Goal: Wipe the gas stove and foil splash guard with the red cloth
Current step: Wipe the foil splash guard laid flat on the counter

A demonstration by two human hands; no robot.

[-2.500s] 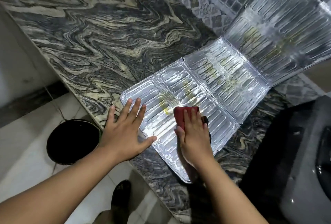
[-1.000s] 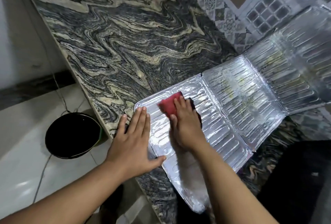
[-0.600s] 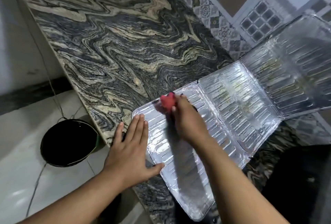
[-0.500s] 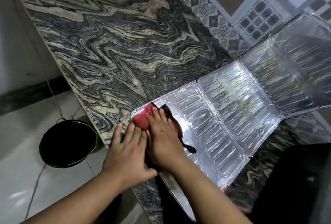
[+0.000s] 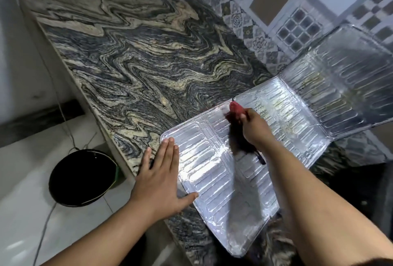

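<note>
The foil splash guard (image 5: 212, 170) lies unfolded on the marble table (image 5: 138, 63), and its far panel leans up against the tiled wall (image 5: 265, 10). The left hand (image 5: 161, 180) lies flat with straight fingers on the near left corner of the guard, half on the table beside it, and holds nothing. The right hand (image 5: 254, 129) is curled around the red cloth (image 5: 235, 108) and presses it on the guard near the far edge of the first panel, at the fold; the cloth is blurred. On the floor, left of the guard, stands a black bucket (image 5: 83, 177).
</note>
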